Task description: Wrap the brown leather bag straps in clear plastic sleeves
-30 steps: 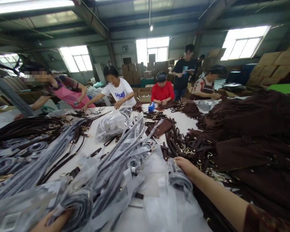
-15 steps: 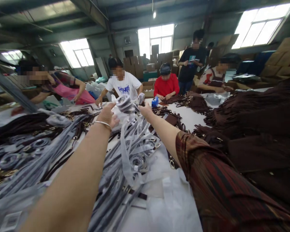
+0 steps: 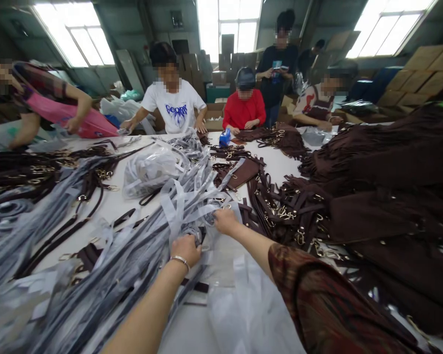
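Both my hands are over a heap of dark straps in clear plastic sleeves in the middle of the table. My left hand, with a bangle at the wrist, is closed on a coiled strap in plastic. Just right of it and farther off, my right hand has its fingers closed at the edge of another coiled strap in plastic; its fingertips are partly hidden. Beyond the heap lies a clear bag filled with wrapped coils.
Brown fringed bags are piled at the right, beside loose brown straps with metal clasps. Empty-looking plastic bags lie near me. A blue tape dispenser stands farther back. Several co-workers are across the table.
My hands have come down and nearer, from a plastic-wrapped bundle held out ahead to the coils in the heap. The bag of coils now lies on the table. My view has tilted down.
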`<state>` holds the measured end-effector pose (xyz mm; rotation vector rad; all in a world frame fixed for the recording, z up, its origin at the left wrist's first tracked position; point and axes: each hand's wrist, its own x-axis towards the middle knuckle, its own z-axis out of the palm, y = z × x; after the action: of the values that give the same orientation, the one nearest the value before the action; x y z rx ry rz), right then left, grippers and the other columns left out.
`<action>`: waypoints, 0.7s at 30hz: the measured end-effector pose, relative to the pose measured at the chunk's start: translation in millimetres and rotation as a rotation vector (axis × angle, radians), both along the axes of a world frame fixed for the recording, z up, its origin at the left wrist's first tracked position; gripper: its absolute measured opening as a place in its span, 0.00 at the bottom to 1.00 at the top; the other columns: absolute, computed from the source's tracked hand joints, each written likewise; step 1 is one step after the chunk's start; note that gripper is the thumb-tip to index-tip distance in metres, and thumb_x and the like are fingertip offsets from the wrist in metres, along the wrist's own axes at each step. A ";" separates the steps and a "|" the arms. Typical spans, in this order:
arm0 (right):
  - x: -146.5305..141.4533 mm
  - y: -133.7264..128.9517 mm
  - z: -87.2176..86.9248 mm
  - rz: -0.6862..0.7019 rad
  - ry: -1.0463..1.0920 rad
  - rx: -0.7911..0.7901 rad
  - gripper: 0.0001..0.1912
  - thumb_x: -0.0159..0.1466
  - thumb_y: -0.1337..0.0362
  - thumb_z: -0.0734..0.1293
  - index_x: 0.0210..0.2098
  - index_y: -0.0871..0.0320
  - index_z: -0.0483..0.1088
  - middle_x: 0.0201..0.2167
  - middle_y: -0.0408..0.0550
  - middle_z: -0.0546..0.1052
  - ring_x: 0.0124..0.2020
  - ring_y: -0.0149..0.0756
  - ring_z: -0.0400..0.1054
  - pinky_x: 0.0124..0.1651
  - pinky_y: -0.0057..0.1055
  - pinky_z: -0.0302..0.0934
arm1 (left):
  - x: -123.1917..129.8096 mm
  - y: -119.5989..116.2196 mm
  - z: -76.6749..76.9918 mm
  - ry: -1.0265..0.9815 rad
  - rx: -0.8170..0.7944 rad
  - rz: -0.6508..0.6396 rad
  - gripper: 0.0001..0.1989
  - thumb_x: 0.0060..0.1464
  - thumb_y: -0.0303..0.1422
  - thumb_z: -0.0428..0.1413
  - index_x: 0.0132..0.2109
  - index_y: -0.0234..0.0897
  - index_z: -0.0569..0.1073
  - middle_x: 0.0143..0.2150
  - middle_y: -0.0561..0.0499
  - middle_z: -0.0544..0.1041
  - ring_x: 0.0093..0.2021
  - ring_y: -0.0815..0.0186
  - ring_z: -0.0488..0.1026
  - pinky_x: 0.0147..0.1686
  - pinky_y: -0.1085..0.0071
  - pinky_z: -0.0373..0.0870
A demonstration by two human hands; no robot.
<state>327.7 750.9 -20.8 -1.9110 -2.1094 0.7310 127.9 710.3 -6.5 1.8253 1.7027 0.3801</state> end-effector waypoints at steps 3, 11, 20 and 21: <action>-19.7 12.3 0.6 -0.063 0.017 -0.013 0.16 0.54 0.67 0.68 0.42 0.62 0.75 0.52 0.64 0.74 0.61 0.60 0.55 0.60 0.52 0.47 | -0.3 2.5 0.5 0.030 -0.054 0.014 0.11 0.35 0.31 0.65 0.21 0.38 0.68 0.34 0.38 0.77 0.52 0.38 0.72 0.53 0.48 0.64; 53.7 -25.6 23.8 -0.174 0.418 -0.104 0.09 0.48 0.64 0.71 0.29 0.61 0.76 0.30 0.51 0.79 0.40 0.48 0.72 0.44 0.38 0.63 | -68.9 -8.8 75.1 -0.472 -0.230 -0.038 0.10 0.48 0.36 0.59 0.38 0.38 0.79 0.36 0.47 0.81 0.40 0.53 0.77 0.43 0.62 0.73; 28.4 -128.2 95.0 -0.263 0.805 0.179 0.17 0.58 0.57 0.66 0.43 0.60 0.72 0.36 0.50 0.77 0.38 0.41 0.69 0.43 0.36 0.63 | -61.5 -94.3 114.0 -1.412 -0.331 0.282 0.28 0.47 0.53 0.60 0.50 0.39 0.77 0.53 0.41 0.77 0.58 0.46 0.69 0.55 0.49 0.70; 5.9 -140.6 101.5 -0.134 0.680 0.222 0.14 0.56 0.59 0.67 0.38 0.60 0.73 0.35 0.51 0.76 0.38 0.42 0.68 0.44 0.37 0.62 | -44.5 -103.1 109.0 -1.395 -0.393 0.253 0.30 0.47 0.54 0.60 0.51 0.38 0.76 0.54 0.40 0.76 0.58 0.46 0.69 0.55 0.49 0.69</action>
<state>333.6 610.3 80.7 -1.3995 -1.5507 0.9083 83.4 607.1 102.5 0.6378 0.8522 1.0189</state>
